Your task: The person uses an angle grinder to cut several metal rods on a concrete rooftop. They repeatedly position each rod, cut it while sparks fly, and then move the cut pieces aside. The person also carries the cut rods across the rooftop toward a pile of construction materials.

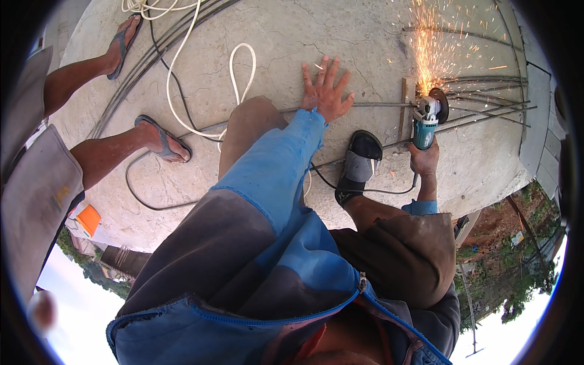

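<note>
My left hand (323, 91) is spread on the concrete, fingers apart, with a steel rod (377, 104) running at its wrist; a small white bit shows near its fingertips, too small to name. My right hand (426, 157) grips a teal angle grinder (426, 131) by its body. The grinder's dark disc (442, 103) is at the rods beside a narrow wooden piece (405, 91), and a bright spray of orange sparks (429, 48) rises from it. My foot in a black and grey sandal (359, 161) rests between my hands, near the grinder's cord.
Another person's legs (82, 85) in flip-flops stand at the left. Loose white cord (243, 48), black cable (137, 194) and long rods (121, 97) lie across the concrete slab (365, 24). An orange object (88, 220) is at lower left. Beyond the slab's lower-right edge are soil and plants (511, 255).
</note>
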{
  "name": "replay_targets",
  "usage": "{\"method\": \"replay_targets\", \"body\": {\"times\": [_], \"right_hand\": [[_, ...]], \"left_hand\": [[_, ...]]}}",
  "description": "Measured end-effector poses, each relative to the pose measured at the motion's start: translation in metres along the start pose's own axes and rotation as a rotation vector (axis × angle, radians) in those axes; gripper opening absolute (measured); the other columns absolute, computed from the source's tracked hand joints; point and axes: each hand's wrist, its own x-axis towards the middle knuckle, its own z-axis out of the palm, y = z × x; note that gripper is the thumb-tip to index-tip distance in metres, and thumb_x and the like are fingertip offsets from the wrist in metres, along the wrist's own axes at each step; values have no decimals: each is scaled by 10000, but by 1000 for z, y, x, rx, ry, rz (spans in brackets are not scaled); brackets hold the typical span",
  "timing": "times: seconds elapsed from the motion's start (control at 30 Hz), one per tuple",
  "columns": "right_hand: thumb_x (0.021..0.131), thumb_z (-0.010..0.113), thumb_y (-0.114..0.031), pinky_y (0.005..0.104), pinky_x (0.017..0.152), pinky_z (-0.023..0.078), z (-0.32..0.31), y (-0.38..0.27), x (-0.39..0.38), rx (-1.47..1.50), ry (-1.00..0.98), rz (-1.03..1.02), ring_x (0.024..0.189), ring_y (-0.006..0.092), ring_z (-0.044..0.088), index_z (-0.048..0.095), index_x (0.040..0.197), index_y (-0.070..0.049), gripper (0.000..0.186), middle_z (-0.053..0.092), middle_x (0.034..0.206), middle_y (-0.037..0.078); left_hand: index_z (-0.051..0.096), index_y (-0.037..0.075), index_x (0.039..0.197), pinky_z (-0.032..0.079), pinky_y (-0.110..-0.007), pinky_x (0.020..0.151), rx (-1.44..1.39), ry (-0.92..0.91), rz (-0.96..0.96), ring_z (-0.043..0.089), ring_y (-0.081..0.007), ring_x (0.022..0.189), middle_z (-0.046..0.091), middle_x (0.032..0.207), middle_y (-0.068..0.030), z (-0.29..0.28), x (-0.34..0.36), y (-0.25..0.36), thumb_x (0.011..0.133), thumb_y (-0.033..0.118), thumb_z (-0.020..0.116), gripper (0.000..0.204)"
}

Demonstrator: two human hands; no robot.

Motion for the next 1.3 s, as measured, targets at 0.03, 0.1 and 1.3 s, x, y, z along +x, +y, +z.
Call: {"method": "replay_targets", "body": {"times": [0.03,0.1,1.3], "right_hand": [[763,821,-212,454,913,592,0,0,0,-4,-1,-2,953,336,752,658,1192,4,508,765,1042,192],[763,821,-213,454,911,592,0,1,0,-9,9,-8,951,338,752,658,1189,3,505,765,1040,195],[758,836,-226,453,941,585,0,1,2,-4,-7,10,1001,340,752,666,1244,16,569,767,1098,207]], "left_hand": [[608,245,1558,-61,-856,1254,4,-7,8,85,-409,1705,278,1803,-130,0,0,0,1062,564,569,591],[661,245,1478,-75,-874,1236,20,-45,23,63,-447,1699,294,1797,-120,-1,0,0,1078,572,548,529],[851,233,1020,-126,-1002,1071,-27,-305,199,-135,-637,1623,271,1807,-100,-15,2,-4,1059,755,434,669]]}}
